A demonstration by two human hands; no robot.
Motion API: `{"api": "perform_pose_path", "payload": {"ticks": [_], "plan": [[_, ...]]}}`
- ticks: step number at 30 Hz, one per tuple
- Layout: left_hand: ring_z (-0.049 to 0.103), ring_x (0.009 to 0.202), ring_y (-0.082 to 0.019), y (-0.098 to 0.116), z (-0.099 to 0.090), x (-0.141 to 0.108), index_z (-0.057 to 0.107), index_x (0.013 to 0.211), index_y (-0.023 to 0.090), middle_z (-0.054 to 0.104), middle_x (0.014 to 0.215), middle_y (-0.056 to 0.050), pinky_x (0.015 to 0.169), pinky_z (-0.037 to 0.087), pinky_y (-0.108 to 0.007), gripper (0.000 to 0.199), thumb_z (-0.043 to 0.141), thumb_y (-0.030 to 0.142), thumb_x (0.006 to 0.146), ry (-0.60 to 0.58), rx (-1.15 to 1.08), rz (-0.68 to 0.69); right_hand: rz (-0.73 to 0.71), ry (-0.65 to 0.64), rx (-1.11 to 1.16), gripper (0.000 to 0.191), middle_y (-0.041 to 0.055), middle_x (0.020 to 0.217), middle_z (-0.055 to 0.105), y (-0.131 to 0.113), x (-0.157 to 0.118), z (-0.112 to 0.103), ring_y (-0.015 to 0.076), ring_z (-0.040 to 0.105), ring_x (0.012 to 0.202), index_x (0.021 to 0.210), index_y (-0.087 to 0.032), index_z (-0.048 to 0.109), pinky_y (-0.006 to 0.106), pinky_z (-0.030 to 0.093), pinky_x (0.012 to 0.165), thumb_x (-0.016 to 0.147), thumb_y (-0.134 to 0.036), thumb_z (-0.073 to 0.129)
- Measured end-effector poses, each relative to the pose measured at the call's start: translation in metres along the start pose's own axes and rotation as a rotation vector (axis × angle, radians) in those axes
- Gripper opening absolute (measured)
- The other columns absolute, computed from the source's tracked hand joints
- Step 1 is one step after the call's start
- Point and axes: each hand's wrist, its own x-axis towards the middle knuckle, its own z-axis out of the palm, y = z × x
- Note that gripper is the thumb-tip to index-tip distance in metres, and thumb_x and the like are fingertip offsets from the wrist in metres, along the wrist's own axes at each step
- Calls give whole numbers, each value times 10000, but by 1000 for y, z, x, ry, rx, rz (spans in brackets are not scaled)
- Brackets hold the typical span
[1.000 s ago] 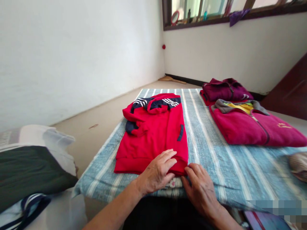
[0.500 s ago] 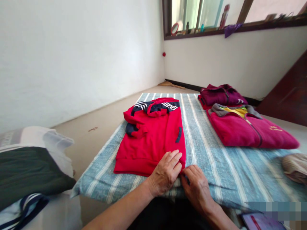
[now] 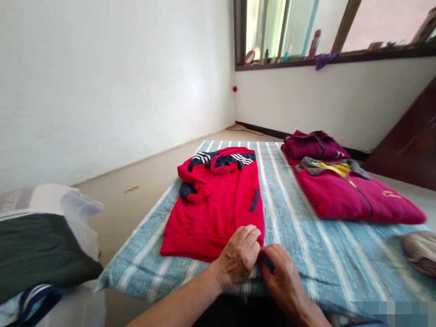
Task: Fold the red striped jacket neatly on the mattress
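Two bare hands work at the near edge of a red jacket [image 3: 214,213], which lies folded on a bed-like surface covered by a blue-and-white striped cloth [image 3: 289,200]. The left hand [image 3: 239,255] rests on the hem near its right corner, the fingers close together and bent over the fabric; whether they clamp any of it, I cannot tell. The right hand [image 3: 282,277] is just beside it, fingertips at that same corner, the thumb and forefinger curved with a small dark gap between them; whether the tips grip the cloth is hidden.

The jacket has navy panels with white stripes at its far end, its sleeves folded in over the body, and a dark strip near its right side. To the right, well apart from it, lie a folded magenta jacket [image 3: 347,195] with a grey collar and yellow lining, and a folded purple garment [image 3: 315,146] behind it. A beige item [image 3: 422,250] sits at the right edge of the view. At the lower left, a dark green garment [image 3: 44,252] lies on white plastic [image 3: 80,209], with a navy-trimmed piece [image 3: 32,302] in front
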Motion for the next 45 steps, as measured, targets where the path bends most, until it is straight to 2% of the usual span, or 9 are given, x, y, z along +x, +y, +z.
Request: {"api": "perform_pose_path", "payload": {"ticks": [7, 14, 19, 24, 29, 34, 45], "plan": [[471, 1176, -245, 1, -2, 5, 599, 987, 117, 581, 1183, -118, 1013, 419, -391, 264, 347, 149, 915, -27, 41, 6, -37, 116, -180, 210, 16, 640, 505, 0, 0, 9, 175, 464, 620, 687, -215, 449, 301, 369, 582, 789, -38, 401], [503, 1102, -245, 3, 5, 4, 603, 877, 114, 593, 1127, -122, 964, 435, -390, 293, 313, 121, 908, 36, 54, 10, -32, 166, -101, 211, 14, 638, 511, -1, -3, 8, 166, 470, 611, 690, -213, 465, 280, 371, 560, 816, -56, 403], [507, 1077, -246, 4, 7, 3, 592, 836, 122, 601, 1087, -127, 926, 445, -400, 297, 302, 115, 897, 145, 21, 7, -33, 177, 3, 199, 12, 666, 537, -4, -5, 5, 155, 495, 624, 765, -206, 524, 270, 393, 577, 800, -43, 414], [517, 1054, -247, 7, 7, 4, 589, 813, 116, 608, 1048, -130, 902, 461, -391, 299, 308, 145, 910, 201, 23, -25, -57, 181, 39, 199, 11, 686, 550, -3, -7, 5, 148, 510, 638, 801, -199, 543, 258, 402, 586, 789, -35, 431], [508, 1084, -251, 9, 12, 3, 599, 870, 101, 599, 1107, -144, 934, 458, -392, 267, 336, 140, 900, 200, 10, -68, -45, 182, 15, 187, 14, 693, 552, -1, -12, 8, 149, 510, 631, 829, -198, 547, 261, 404, 579, 816, -54, 428], [513, 1094, -252, 7, 18, -1, 584, 825, 136, 602, 1101, -131, 950, 464, -417, 188, 400, 148, 861, 237, -83, -108, -45, 154, 26, 206, 28, 784, 586, 0, -13, 10, 165, 551, 715, 945, -200, 553, 278, 446, 635, 803, -76, 471], [505, 1139, -247, 0, 15, -6, 552, 835, 163, 600, 1125, -128, 976, 460, -438, 174, 413, 75, 779, 173, -250, -141, -76, 133, 10, 190, 15, 740, 572, 2, -8, 11, 154, 547, 677, 893, -206, 555, 258, 431, 607, 816, -72, 444]]}}
